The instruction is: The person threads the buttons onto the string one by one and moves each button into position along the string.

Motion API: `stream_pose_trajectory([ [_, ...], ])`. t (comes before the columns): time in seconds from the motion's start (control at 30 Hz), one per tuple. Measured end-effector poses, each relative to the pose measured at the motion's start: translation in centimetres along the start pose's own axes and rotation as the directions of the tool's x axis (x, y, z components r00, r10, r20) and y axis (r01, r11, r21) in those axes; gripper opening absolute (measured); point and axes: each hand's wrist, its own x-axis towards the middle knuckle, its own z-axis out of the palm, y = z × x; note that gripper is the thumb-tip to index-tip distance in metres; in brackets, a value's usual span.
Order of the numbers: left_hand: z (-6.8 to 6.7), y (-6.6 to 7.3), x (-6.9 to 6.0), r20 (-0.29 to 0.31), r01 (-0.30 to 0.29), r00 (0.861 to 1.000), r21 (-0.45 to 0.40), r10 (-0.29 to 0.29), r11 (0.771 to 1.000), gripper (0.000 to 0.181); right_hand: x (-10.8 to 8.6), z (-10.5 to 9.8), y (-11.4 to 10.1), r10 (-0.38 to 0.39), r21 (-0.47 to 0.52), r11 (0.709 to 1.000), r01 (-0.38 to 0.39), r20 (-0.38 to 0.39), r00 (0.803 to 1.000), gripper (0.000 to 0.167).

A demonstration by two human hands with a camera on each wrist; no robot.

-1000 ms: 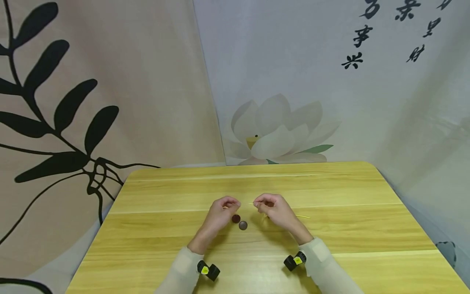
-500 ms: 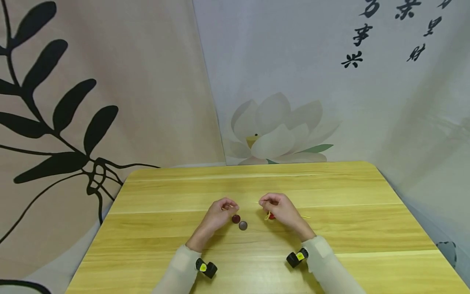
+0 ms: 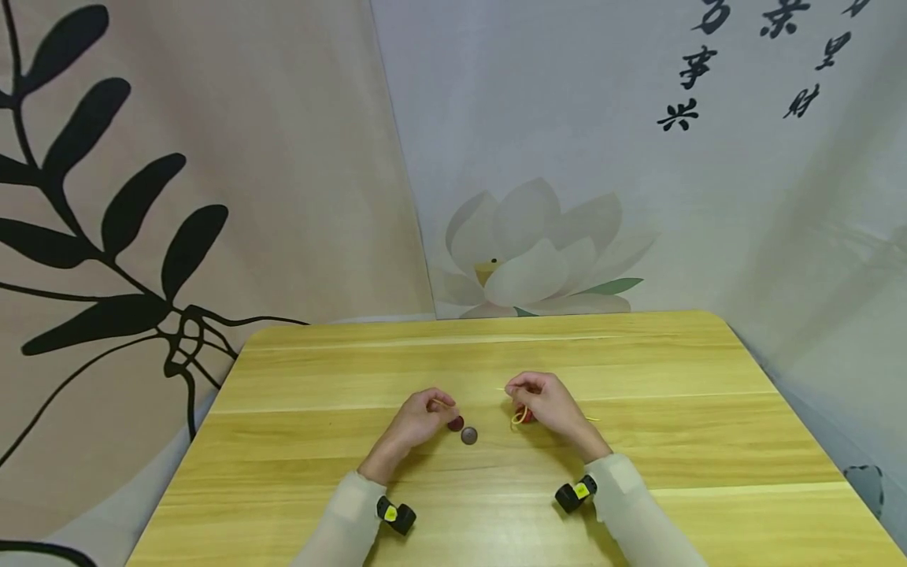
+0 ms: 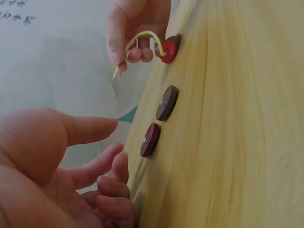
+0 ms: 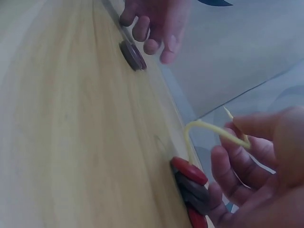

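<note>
Printed cloth: hung behind the table; black leaf pattern on its left part.

Table: wooden, beneath all items.

Left hand: at centre-left, fingers loosely bent, thumb apart from them; grasps nothing that shows. Fingertips just beside the maroon button.

Maroon button: one, loose, lying on the table, partly covered by the left fingertips from above. No string in it.

Grey button: one, loose, right of the maroon one and slightly nearer. No string in it.

Yellow string: its pointed tip aims left, well apart from both loose buttons; from the tip it loops back into the red button. Another end shows on the table right of the right wrist.

Red button: top of a small stack under the right hand, with a dark button and a second red button below. The string's path through the lower two is hidden.

Right hand: thumb and finger pinch the string near its tip.

Progress, as judged: threading partly done; the red button is strung, the stack probably all so. Outstanding: the maroon and grey buttons.
</note>
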Motion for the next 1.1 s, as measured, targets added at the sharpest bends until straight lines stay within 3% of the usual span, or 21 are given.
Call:
stream_pose_trajectory([
  [0.4,-0.4,-0.4,0.2,0.046,0.008,0.999,0.094,-0.013,0.996,0.023,0.5,-0.3,0.8,0.069,0.074,0.995,-0.067,-0.021,0.997,0.020],
  [0.73,-0.5,-0.9,0.5,0.082,-0.034,0.996,0.156,0.021,0.987,0.020,1.0,-1.4,1.6,0.121,-0.018,0.992,-0.122,-0.026,0.992,0.018],
  [1.1,-0.5,-1.2,0.6,0.102,-0.049,0.994,0.175,0.031,0.983,0.020,1.4,-2.2,2.4,0.115,0.098,0.988,-0.115,0.011,0.993,0.021],
])
